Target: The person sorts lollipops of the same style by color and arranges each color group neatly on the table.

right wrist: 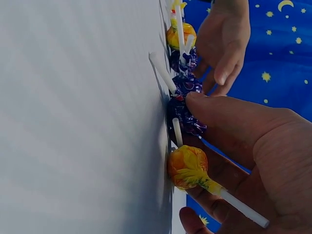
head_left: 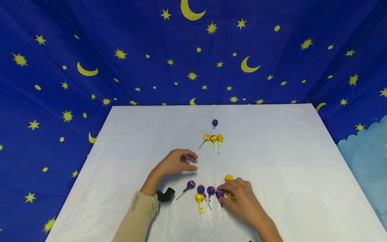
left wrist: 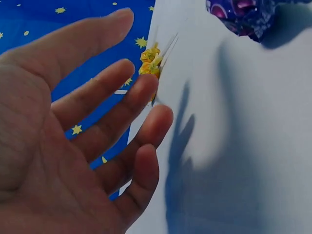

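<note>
Starry cloth (head_left: pixel 193 43) walls a white table (head_left: pixel 272 141); right hand (head_left: pixel 241 199) pinches a purple lollipop (head_left: pixel 219 194), left fingers (left wrist: pixel 114 119) spread

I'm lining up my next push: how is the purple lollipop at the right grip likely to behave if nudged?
The purple lollipop will probably roll or swivel, given its ball shape and thin stick. The stick looks straight, so it's likely stiff. The whole thing is probably light, being small beside the right grip.

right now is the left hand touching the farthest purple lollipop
Apart. The head view shows a stretch of white tabletop between the left hand and the farthest purple lollipop.
</note>
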`<state>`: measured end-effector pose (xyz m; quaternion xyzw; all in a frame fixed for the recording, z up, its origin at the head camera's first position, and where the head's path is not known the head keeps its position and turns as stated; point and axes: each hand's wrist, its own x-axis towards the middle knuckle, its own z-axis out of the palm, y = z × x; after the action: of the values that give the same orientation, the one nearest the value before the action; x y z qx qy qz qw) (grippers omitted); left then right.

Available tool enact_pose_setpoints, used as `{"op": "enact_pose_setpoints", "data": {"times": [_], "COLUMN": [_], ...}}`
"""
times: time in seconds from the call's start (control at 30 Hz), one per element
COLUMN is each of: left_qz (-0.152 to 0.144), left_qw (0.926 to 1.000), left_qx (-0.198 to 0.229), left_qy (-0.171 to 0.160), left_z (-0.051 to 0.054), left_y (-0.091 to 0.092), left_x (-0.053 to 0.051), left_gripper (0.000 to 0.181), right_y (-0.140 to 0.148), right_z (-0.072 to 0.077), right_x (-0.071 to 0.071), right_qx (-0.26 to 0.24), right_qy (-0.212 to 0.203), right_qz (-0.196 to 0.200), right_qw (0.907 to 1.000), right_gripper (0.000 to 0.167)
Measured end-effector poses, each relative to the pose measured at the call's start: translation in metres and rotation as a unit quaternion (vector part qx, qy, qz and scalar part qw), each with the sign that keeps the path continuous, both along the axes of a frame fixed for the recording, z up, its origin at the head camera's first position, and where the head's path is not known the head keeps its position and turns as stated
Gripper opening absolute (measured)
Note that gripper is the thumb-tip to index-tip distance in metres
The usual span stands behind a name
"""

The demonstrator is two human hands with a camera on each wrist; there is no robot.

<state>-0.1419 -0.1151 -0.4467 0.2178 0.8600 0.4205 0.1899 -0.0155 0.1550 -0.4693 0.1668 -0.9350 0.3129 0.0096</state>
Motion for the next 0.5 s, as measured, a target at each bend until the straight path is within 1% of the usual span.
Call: {"op": "enact_pose_setpoints", "data": {"times": [0.1, 0.23, 0.37, 0.5], "left_qz": [-0.021, -0.045, -0.055, -0.062], "left_qw": [0.9997, 0.9989, 0.9984, 0.9980], "left_qx": [0.005, 0.002, 0.004, 0.009], "left_qy": [-0.009, -0.011, -0.007, -0.012], "left_z": [0.001, 0.000, -0.002, -0.004], "left_y": [-0.001, -0.004, -0.007, -0.010], "left_x": [0.004, 0.011, 0.018, 0.023], "left_gripper": [0.046, 0.050, 0.053, 0.052], "right_y": [0.000, 0.000, -0.001, -0.001], "right_z": [0.000, 0.000, 0.000, 0.000], "right_x": [0.000, 0.000, 0.000, 0.000], "right_qx": [-0.002, -0.006, -0.003, -0.004], "right_qy": [-0.001, 0.000, -0.002, -0.001], "right_qz": [0.001, 0.004, 0.004, 0.006], "right_qw": [1.0000, 1.0000, 1.0000, 1.0000], "right_gripper": [0.027, 0.026, 0.027, 0.026]}}
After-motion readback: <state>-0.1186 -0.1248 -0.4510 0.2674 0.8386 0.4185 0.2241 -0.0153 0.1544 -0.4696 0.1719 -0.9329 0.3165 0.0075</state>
